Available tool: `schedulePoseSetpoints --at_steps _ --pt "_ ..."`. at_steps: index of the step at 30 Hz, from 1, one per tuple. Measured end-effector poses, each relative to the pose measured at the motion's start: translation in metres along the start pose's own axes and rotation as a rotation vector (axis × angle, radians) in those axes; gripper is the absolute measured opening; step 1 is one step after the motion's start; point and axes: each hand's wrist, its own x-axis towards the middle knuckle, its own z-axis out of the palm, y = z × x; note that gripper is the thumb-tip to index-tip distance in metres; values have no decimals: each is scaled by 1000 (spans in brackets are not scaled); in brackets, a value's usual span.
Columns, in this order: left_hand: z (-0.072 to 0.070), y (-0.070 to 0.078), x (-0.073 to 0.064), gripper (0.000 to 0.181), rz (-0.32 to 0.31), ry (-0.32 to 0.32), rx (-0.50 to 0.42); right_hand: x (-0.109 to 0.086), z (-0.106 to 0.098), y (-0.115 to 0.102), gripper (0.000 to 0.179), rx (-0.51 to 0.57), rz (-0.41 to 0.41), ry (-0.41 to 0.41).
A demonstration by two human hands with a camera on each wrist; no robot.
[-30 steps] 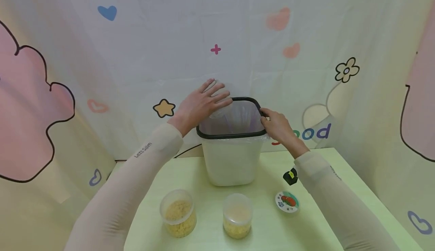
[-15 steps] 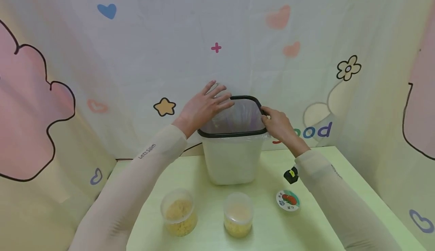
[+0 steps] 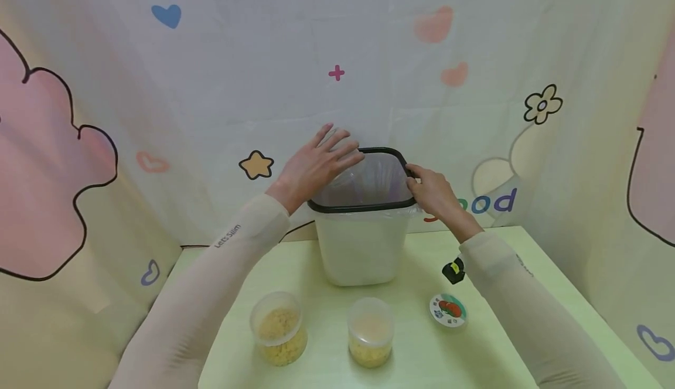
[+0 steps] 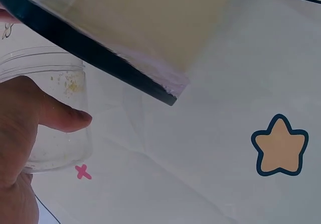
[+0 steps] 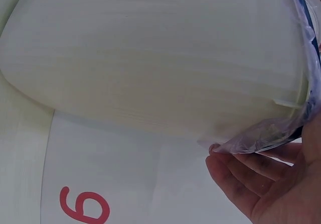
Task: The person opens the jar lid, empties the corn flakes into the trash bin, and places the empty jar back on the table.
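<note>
1. The left hand (image 3: 315,165) grasps a clear plastic jar (image 4: 52,116) with thumb and fingers wrapped round its wall; the jar is tipped over the left back corner of the bin's mouth, and only yellow crumbs cling inside it
2. The right hand (image 3: 432,191) grips the right rim of the white waste bin (image 3: 361,248), fingers curled under the black rim band and the gathered edge of the clear bin liner (image 5: 261,136)
3. The bin stands upright at the back of the pale green table (image 3: 490,348), against the curtain
4. The left sleeve (image 3: 211,283) bears the words "Let's Slim"; on the printed curtain (image 3: 211,84) behind the right wrist, blue letters read "od" and the rest is hidden by the hand
5. Near the front edge stand two more clear jars: an open jar of yellow grains (image 3: 278,328) on the left and a lidded jar (image 3: 370,332), part-filled with the same grains, just right of it
6. A round lid (image 3: 447,310) with a red-and-green label, too small to read, lies flat beside the right forearm; a small black and yellow object (image 3: 453,269) sits between it and the bin
</note>
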Motion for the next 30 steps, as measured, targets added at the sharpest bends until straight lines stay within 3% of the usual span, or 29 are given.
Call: schedulePoseSetpoints --at_steps 11,30 --pt "-5 0 -2 85 -46 21 -53 0 -2 -3 50 -33 -16 18" --pt "-7 -4 -5 86 -188 101 -223 -2 -2 -6 48 -99 -26 82"
